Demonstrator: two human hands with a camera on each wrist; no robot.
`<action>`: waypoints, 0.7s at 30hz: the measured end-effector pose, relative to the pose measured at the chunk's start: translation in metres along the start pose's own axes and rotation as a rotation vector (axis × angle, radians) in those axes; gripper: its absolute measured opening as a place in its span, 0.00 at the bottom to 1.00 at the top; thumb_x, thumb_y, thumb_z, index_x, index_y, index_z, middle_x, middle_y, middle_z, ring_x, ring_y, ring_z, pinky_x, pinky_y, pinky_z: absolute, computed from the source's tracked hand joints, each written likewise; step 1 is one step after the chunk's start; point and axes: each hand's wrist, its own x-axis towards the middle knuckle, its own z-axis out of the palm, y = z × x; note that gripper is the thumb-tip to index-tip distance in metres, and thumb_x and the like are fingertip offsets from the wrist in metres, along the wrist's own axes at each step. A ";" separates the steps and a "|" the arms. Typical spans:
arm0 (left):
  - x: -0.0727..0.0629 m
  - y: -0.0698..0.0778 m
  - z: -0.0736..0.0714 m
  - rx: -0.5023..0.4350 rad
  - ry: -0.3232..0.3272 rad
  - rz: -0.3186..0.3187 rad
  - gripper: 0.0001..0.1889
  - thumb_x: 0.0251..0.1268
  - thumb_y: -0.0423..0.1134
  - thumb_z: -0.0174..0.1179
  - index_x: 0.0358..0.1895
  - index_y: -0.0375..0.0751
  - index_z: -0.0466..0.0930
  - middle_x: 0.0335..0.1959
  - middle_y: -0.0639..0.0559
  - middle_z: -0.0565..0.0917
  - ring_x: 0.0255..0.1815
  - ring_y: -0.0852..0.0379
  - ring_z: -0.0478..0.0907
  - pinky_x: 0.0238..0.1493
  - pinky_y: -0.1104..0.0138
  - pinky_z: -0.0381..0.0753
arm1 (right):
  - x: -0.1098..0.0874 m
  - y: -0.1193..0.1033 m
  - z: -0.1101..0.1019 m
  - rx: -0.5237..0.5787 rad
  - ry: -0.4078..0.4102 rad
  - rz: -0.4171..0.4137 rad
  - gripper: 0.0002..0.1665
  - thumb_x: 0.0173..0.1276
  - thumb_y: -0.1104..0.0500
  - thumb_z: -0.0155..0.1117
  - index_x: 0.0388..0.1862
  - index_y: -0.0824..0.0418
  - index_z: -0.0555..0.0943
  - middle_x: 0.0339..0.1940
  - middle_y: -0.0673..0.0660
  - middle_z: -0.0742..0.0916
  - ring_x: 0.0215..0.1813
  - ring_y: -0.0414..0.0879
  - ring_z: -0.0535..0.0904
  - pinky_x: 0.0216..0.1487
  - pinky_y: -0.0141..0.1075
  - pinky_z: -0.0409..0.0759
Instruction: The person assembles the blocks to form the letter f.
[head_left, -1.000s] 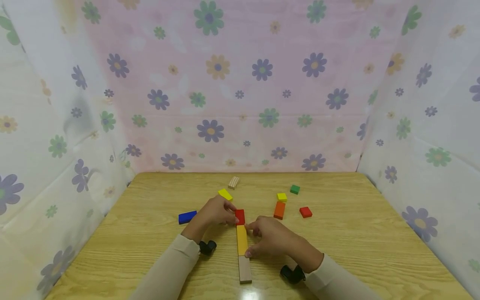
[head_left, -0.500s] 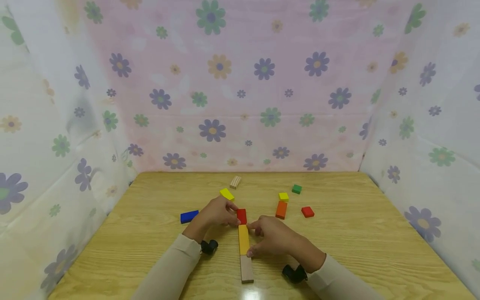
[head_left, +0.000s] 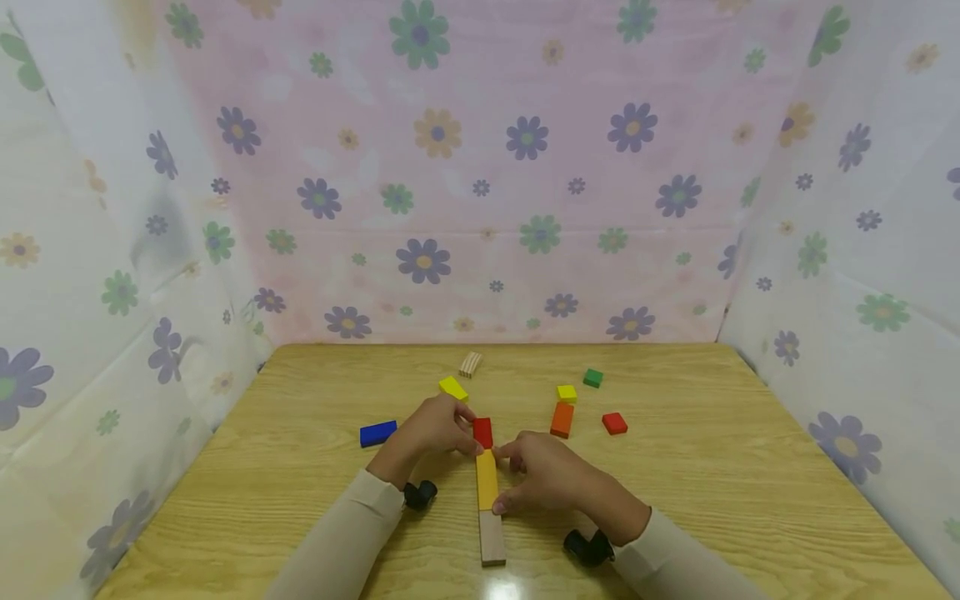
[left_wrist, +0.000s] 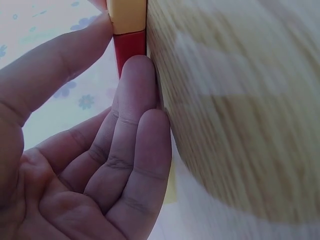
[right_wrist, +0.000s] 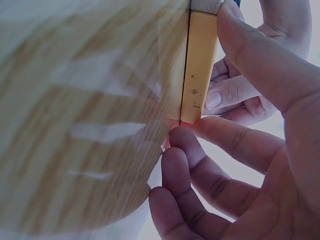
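Closest to me, the plain block point(head_left: 492, 539) butts against the amber block point(head_left: 487, 479), and the red block point(head_left: 483, 432) sits at the amber one's far end. I have the right hand point(head_left: 546, 472) loosely spread along the amber block's right side, gripping nothing; the left hand point(head_left: 435, 427), equally relaxed, has its thumb by the amber-red joint and fingers along the red block. Beyond the row lie the orange block point(head_left: 562, 420) and green block point(head_left: 593, 378). I judge this step as straightening the row; next calls for light, even pressure from both sides.

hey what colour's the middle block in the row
The middle block is yellow-orange, seen best in the head view.
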 end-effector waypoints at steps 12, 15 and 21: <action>0.001 0.001 0.001 0.015 -0.003 -0.006 0.30 0.48 0.39 0.82 0.57 0.35 0.84 0.36 0.53 0.88 0.38 0.54 0.82 0.46 0.59 0.85 | 0.002 0.003 0.001 -0.023 0.000 -0.024 0.48 0.48 0.37 0.85 0.67 0.55 0.83 0.39 0.46 0.84 0.38 0.40 0.77 0.37 0.32 0.78; 0.001 0.001 0.000 0.009 -0.003 -0.016 0.30 0.49 0.40 0.82 0.57 0.36 0.84 0.36 0.53 0.88 0.39 0.54 0.82 0.47 0.59 0.84 | 0.002 0.003 0.000 -0.030 0.004 -0.032 0.48 0.49 0.37 0.85 0.67 0.55 0.82 0.38 0.46 0.83 0.36 0.40 0.76 0.36 0.32 0.77; 0.002 0.001 0.000 0.015 -0.010 -0.037 0.30 0.48 0.40 0.82 0.57 0.37 0.83 0.36 0.52 0.87 0.38 0.53 0.82 0.47 0.59 0.85 | 0.002 0.002 0.001 -0.022 0.004 -0.042 0.48 0.49 0.38 0.85 0.68 0.55 0.82 0.38 0.46 0.83 0.37 0.40 0.76 0.37 0.33 0.77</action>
